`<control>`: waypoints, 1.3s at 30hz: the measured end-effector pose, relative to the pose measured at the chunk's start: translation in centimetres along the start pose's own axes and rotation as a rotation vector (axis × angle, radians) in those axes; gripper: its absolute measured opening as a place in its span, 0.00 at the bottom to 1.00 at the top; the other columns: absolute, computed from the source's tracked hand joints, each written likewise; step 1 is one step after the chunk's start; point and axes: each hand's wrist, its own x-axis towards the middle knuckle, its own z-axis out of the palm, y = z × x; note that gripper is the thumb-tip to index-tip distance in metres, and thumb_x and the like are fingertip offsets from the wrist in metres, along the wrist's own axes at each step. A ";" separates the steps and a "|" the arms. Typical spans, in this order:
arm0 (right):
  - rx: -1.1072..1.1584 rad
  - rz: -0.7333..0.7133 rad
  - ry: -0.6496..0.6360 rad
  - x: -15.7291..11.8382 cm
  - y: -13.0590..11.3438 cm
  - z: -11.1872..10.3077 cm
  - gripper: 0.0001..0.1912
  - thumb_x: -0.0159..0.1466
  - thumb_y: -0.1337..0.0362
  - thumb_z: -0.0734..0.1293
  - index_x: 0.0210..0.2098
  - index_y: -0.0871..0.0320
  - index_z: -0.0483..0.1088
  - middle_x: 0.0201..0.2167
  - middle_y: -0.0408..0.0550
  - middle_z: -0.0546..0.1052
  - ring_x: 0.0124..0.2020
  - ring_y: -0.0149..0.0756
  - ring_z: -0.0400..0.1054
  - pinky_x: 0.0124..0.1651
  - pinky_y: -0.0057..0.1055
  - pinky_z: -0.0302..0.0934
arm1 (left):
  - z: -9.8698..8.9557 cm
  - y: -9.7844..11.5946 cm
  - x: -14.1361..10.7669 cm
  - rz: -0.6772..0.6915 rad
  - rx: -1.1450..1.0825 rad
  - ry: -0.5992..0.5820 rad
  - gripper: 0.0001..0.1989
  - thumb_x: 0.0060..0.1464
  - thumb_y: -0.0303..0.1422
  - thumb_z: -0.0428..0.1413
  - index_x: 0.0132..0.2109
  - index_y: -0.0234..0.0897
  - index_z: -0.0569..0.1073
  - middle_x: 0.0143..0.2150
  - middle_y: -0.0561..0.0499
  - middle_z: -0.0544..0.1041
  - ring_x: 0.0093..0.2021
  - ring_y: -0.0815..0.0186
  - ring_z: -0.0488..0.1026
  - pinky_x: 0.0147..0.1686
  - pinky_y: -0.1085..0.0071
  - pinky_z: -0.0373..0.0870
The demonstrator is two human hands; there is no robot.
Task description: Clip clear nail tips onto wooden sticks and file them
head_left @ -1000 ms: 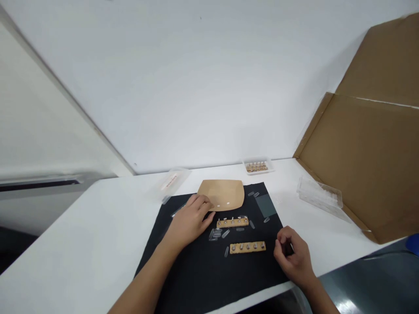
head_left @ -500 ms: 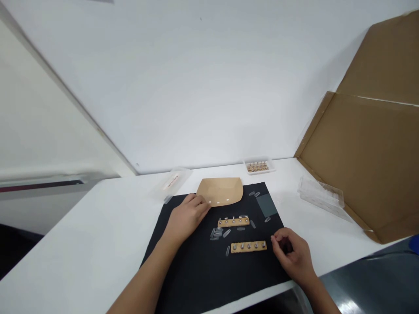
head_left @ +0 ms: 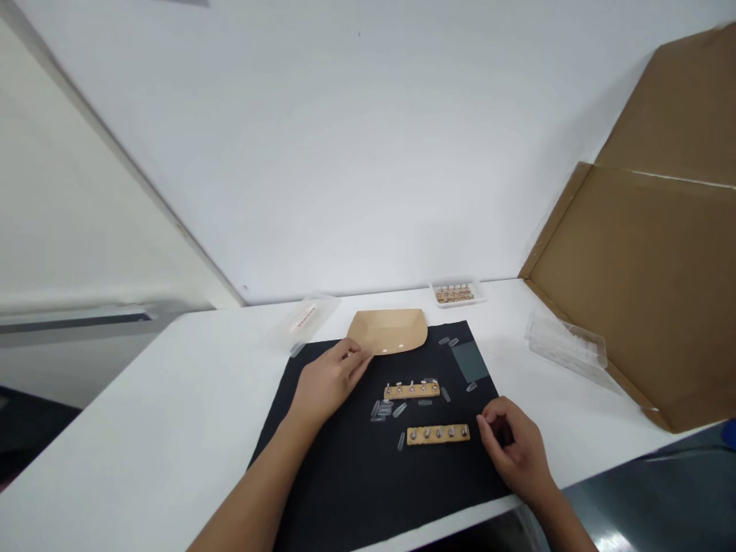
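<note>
The mat [head_left: 339, 475] lies on the white tabletop [head_left: 143, 429]. Over the left part of the mat, the left hand [head_left: 330, 383] reaches to the near left corner of the tray [head_left: 396, 331], its fingers bent and bunched, thumb close to the forefinger. The tray sits at the mat's far edge, with two white bits [head_left: 401, 346] showing at its near rim. At the mat's right edge, the right hand [head_left: 514, 445] is curled, thumb and forefinger tips drawn together just beside the near strip [head_left: 438, 435]; whether either hand pinches something small, I can't quite tell from this view.

The near strip and the far strip [head_left: 412, 392] both lie on the mat, right of its middle, each with a row of five metal studs. Clear tips [head_left: 399, 410] are scattered on the mat, several heaped by the left end of the far strip, one left of the near strip. A grey card [head_left: 470, 360] lies at the mat's right edge. Beyond the mat's far left corner is a clear pouch [head_left: 307, 316]; beyond its far right corner, a small bin [head_left: 457, 294] of brown pieces. Right of the mat stand a clear box [head_left: 566, 343] and open cardboard [head_left: 644, 299]
</note>
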 end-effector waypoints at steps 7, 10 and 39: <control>-0.018 -0.052 0.007 0.3 -0.2 -0.5 0.11 0.75 0.61 0.61 0.36 0.53 0.67 0.30 0.44 0.72 0.29 0.36 0.68 0.33 0.32 0.61 | -0.1 0.2 0.0 -0.014 0.015 0.137 0.13 0.73 0.35 0.49 0.52 0.39 0.78 0.47 0.45 0.85 0.46 0.58 0.82 0.42 0.68 0.76; 0.006 -0.032 0.011 0.3 -0.3 -0.6 0.11 0.76 0.62 0.59 0.37 0.52 0.68 0.30 0.44 0.73 0.30 0.37 0.69 0.34 0.33 0.61 | -0.3 0.1 0.1 -0.062 -0.012 0.085 0.15 0.72 0.30 0.46 0.58 0.37 0.73 0.46 0.45 0.84 0.47 0.57 0.81 0.42 0.66 0.76; -0.136 -0.451 -0.173 12.7 -3.0 -1.4 0.15 0.68 0.76 0.61 0.49 0.52 0.68 0.44 0.50 0.74 0.36 0.37 0.70 0.36 0.33 0.63 | -1.0 -0.3 -0.6 -0.082 -0.063 -0.053 0.08 0.62 0.32 0.49 0.39 0.39 0.73 0.26 0.53 0.76 0.24 0.62 0.73 0.27 0.69 0.58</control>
